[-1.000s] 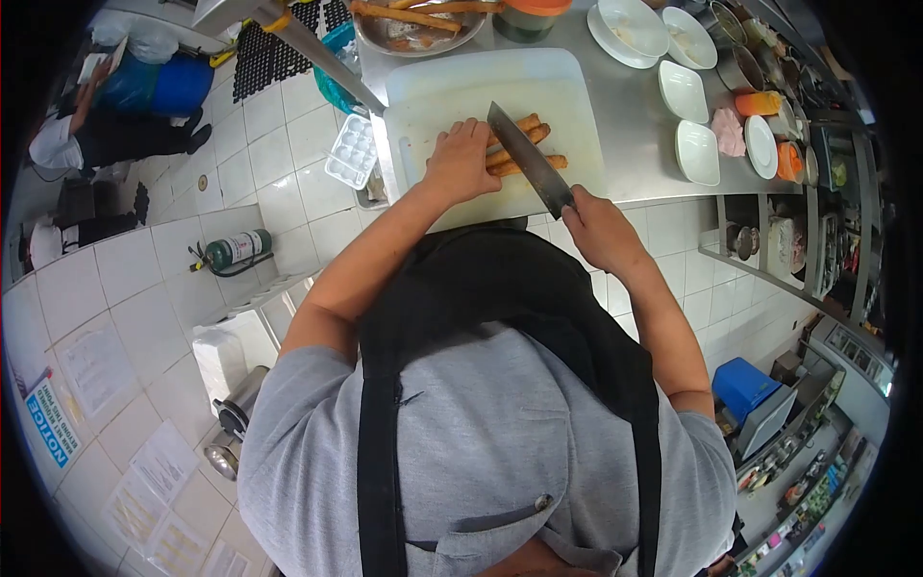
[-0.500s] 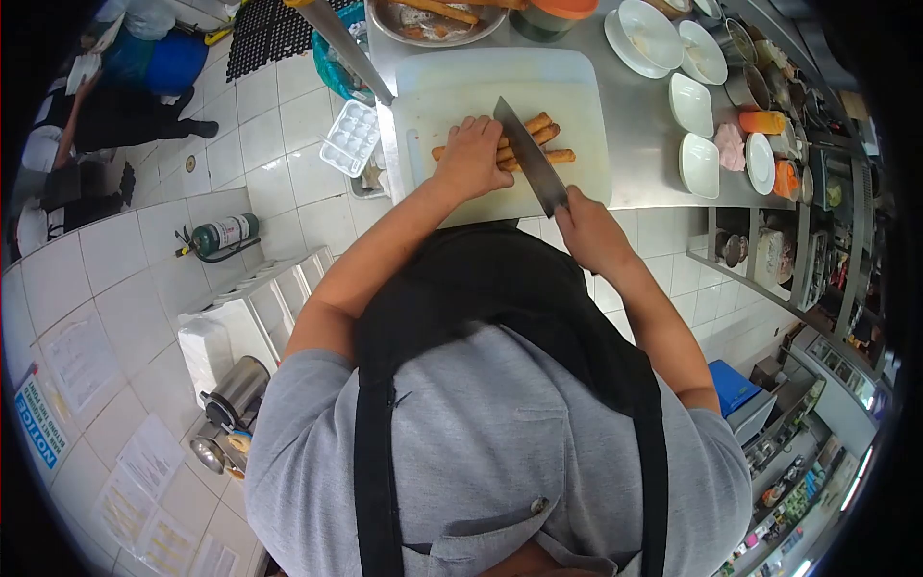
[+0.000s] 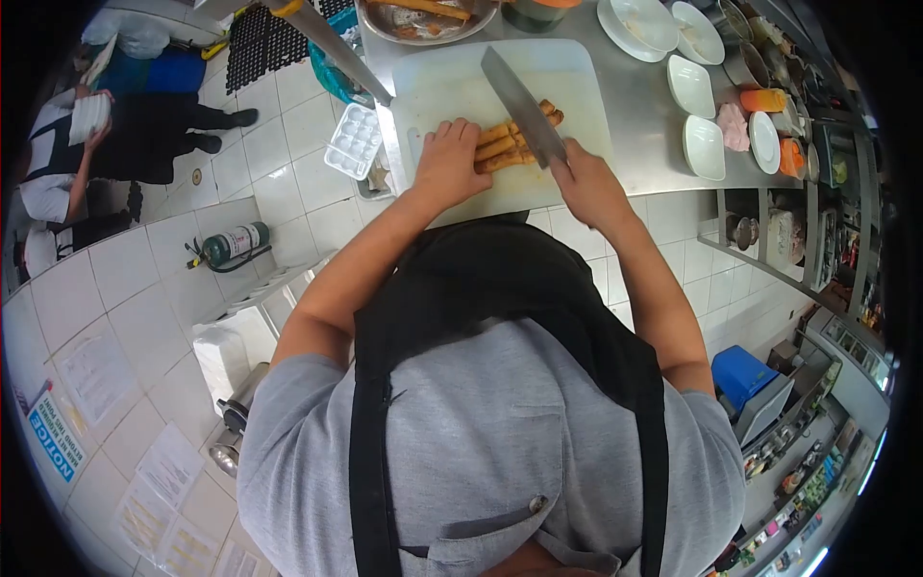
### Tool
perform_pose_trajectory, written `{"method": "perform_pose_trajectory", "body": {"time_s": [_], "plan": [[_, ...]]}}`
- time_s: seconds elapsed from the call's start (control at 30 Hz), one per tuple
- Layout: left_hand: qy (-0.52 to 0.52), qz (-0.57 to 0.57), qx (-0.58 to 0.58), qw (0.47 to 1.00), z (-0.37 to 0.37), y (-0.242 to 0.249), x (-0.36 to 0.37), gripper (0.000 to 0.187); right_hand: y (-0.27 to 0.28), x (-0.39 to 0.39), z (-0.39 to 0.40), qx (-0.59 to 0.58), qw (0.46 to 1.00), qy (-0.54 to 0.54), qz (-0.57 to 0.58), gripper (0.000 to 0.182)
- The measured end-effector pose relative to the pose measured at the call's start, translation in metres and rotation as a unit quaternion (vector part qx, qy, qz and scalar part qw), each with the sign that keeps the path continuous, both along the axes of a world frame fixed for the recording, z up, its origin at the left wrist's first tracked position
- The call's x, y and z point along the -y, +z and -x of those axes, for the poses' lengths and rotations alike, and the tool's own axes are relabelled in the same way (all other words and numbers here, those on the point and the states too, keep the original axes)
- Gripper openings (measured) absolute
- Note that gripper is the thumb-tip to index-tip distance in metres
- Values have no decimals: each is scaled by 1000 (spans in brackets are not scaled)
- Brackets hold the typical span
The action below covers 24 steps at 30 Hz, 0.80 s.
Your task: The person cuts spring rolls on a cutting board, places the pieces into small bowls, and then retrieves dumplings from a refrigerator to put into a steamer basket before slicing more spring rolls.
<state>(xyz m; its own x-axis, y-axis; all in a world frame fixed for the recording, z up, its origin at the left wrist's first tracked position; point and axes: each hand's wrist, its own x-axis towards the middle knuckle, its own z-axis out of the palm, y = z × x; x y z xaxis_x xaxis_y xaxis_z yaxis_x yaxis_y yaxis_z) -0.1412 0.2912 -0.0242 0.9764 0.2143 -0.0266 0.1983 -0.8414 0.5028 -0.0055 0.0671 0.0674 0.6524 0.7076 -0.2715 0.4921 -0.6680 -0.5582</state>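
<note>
Several golden-brown fried rolls lie side by side on a white cutting board. My left hand is closed around their left ends, its fingertips pressed on the rolls. With my right hand I grip the handle of a wide-bladed kitchen knife. The blade slants across the rolls, its tip pointing away from me towards the board's far side. Part of the rolls shows to the right of the blade. Whether the edge has gone through them is hidden by the blade.
A metal bowl holding more rolls stands beyond the board. White dishes and an orange-topped bottle line the steel counter's right side. A metal post rises at the counter's left corner. At far left another person carries stacked white containers.
The knife has shifted slightly left and its tip farther away. The rolls now lie more evenly together, and my left hand has moved a little left and nearer. The other person has come further into view.
</note>
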Motion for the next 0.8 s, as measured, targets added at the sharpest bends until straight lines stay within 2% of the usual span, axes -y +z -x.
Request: {"method": "perform_pose_trajectory", "body": {"time_s": [0.17,0.3,0.37,0.47,0.6,0.8], "plan": [[5,-3,-6,1000,-4,12,-2,70,47,17,30,-91,992,0,88,31],[-3,-30,19,999,-1,18,-7,64,53,18,38,-106,988,21,114,30],[-3,-21,4,1000,-6,17,-6,63,45,20,43,-88,989,41,110,29],[-6,1,-23,1000,-12,15,-9,64,24,-1,50,-86,991,10,102,27],[-16,26,-14,999,-13,12,-14,62,-62,-57,55,-47,997,-54,21,28],[-48,32,7,998,-3,9,-10,61,-71,-70,26,-53,997,-47,-21,31]]}}
